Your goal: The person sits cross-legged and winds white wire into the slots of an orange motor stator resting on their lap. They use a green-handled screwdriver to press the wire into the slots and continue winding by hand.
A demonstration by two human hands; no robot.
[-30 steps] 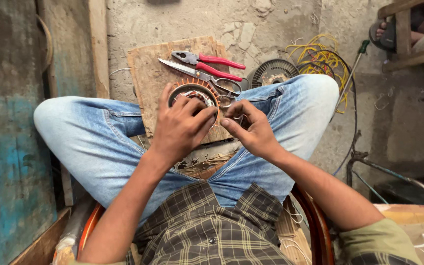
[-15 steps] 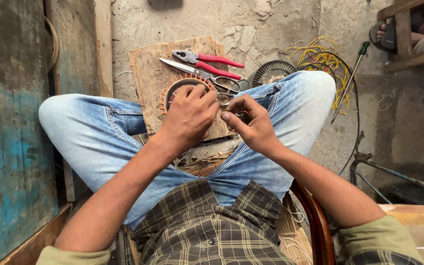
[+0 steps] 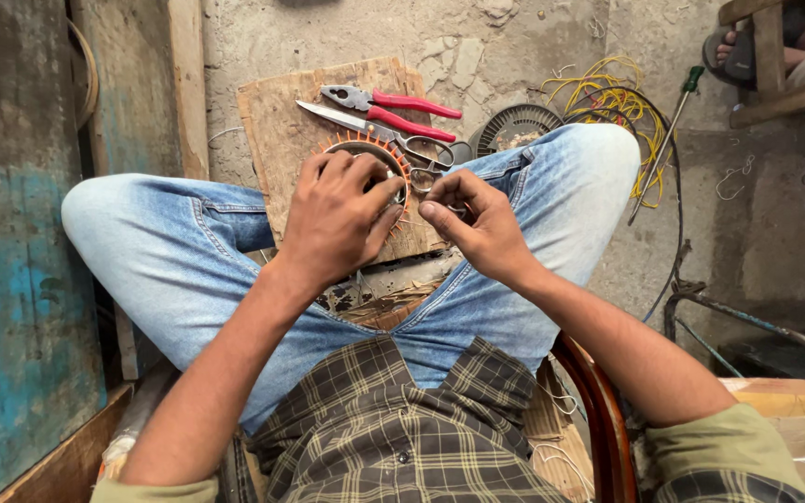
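Note:
A round metal ring with orange slot liners, a motor stator, lies on a wooden board between my knees. My left hand covers and grips the ring from the near side. My right hand is just right of the ring, thumb and fingers pinched together on something thin that I cannot make out. Red-handled pliers and scissors lie on the board just beyond the ring.
A second toothed round core sits on the ground behind my right knee. Yellow wire is tangled beside a green-handled screwdriver. A blue-painted wall stands at left. Another person's sandalled foot is at top right.
The view has shifted a little. My left hand stays on the ring; my right hand has kept its pinch beside it with only small finger movement.

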